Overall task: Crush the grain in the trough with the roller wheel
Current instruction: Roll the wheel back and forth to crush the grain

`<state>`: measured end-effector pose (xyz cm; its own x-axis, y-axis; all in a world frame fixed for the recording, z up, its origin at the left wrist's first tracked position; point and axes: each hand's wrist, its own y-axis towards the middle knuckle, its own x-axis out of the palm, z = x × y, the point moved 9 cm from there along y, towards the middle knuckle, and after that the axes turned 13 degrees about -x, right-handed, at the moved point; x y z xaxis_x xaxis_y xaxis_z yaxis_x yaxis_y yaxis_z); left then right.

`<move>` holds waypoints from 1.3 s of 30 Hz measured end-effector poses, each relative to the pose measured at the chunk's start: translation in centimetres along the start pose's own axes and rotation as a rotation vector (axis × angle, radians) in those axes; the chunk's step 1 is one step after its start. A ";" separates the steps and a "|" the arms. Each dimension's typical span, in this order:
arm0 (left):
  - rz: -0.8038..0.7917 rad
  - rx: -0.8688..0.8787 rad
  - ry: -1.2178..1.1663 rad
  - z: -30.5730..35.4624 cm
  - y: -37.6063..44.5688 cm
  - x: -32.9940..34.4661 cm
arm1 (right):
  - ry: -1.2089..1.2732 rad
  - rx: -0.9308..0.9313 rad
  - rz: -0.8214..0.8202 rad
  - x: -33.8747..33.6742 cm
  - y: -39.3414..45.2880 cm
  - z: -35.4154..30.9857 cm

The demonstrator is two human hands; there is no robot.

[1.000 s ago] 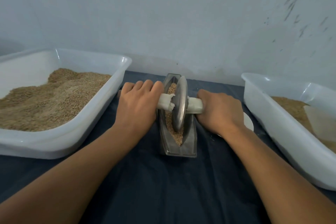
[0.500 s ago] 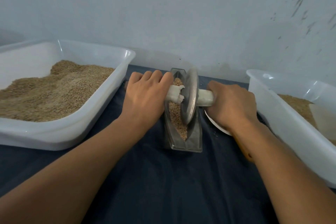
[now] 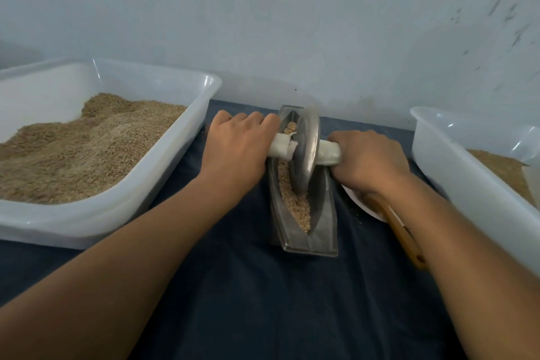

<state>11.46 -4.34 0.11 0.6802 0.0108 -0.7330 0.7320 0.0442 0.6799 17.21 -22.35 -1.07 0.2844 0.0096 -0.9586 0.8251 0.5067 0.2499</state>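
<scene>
Item: roller wheel (image 3: 304, 152), grey metal disc, standing on edge in the trough (image 3: 304, 231), toward the trough's far half, tilted slightly to the right at its top. A white-wrapped axle handle (image 3: 282, 149) passes through its centre and sticks out to both sides.

Item: trough, narrow grey metal boat shape, lying lengthwise near-to-far at the middle of the dark blue cloth (image 3: 248, 301). Grain (image 3: 295, 204), tan and coarse, lies along its channel, visible on the near side of the wheel and at the far tip.

Item: left hand (image 3: 239, 152), knuckles up, fingers curled round the left end of the handle, just beside the trough's left wall.

Item: right hand (image 3: 368, 161), fingers curled round the right end of the handle, just beside the trough's right wall.

Item: left tub (image 3: 163, 178), white plastic, left of the trough, holding a heaped mass of tan grain.

Item: right tub (image 3: 455, 172), white plastic, at the right edge, partly out of frame, with tan grain inside.

Item: white plate (image 3: 365, 204), partly hidden under the right wrist, on the cloth between trough and right tub.

Item: wooden handle (image 3: 403, 237), yellow-brown, lying under the right forearm; its tool end cannot be made out.

Backdrop: pale wall (image 3: 292, 23), scuffed at upper right.
</scene>
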 end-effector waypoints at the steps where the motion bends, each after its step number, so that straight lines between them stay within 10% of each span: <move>1: -0.002 -0.003 0.001 -0.1 0.2 0.3 | 0.000 -0.018 -0.031 0.1 0.6 0.1; 17: 0.091 0.007 0.097 -0.1 2.8 2.1 | 0.338 -0.062 -0.335 2.2 5.7 1.5; 39: 0.067 0.020 0.082 0.4 -2.3 -2.1 | 0.014 -0.004 0.039 -0.7 -1.3 -1.1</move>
<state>8.36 -4.86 0.06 0.7227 0.0943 -0.6847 0.6862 0.0206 0.7271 15.35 -22.06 -0.83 0.3096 0.0420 -0.9499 0.8115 0.5090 0.2870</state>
